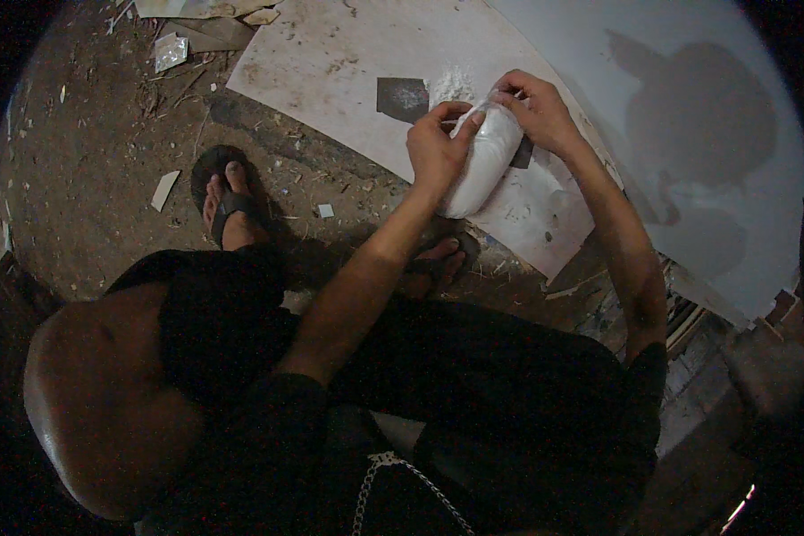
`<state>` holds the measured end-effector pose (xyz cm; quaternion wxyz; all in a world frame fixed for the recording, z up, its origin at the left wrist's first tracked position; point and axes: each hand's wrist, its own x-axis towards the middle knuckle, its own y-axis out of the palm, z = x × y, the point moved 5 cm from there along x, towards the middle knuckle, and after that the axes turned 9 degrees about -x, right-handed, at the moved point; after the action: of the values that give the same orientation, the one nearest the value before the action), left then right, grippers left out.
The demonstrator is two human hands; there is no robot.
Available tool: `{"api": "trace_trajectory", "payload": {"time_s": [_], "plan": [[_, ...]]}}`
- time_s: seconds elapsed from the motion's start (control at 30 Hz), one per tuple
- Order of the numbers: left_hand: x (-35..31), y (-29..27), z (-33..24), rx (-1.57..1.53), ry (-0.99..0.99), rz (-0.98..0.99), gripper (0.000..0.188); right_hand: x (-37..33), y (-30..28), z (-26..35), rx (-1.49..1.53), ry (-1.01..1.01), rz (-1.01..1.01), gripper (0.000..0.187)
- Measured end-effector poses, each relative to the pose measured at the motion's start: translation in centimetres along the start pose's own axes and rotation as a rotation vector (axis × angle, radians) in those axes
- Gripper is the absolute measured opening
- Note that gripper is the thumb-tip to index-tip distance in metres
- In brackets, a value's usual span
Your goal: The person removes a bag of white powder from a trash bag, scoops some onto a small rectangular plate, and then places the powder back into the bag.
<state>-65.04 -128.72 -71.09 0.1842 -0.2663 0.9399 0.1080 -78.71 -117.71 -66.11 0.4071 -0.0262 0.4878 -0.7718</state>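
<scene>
A clear plastic bag of white powder (484,170) lies on a pale board, its filled part toward me. My left hand (439,147) is closed on the left side of the bag's mouth, thumb and fingers pinching the plastic. On the other side of the mouth, my right hand (540,112) pinches the edge between thumb and fingertips. Just beyond the bag a small heap of loose white powder (456,85) rests on the board. To its left is a dark grey square piece (402,98). Another dark piece (522,154) shows partly from under the bag.
The pale, stained board (313,58) lies on a dirt floor (107,170) strewn with scraps and chips. A light grey panel (679,116) stands at the right, with shadows on it. My sandalled foot (228,201) is left of the board; strips of material (683,322) lie at the right.
</scene>
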Motion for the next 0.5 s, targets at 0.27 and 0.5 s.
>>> {"api": "trace_trajectory", "payload": {"time_s": [0.27,0.5], "plan": [[0.0,0.1,0.3,-0.021,0.051,-0.024,0.041,0.5,0.1,-0.4,-0.09,-0.035,-0.015,0.018],[-0.2,0.5,0.4,0.003,0.038,-0.012,0.042,-0.3,0.0,2.3,-0.044,-0.255,0.03,0.014]]}}
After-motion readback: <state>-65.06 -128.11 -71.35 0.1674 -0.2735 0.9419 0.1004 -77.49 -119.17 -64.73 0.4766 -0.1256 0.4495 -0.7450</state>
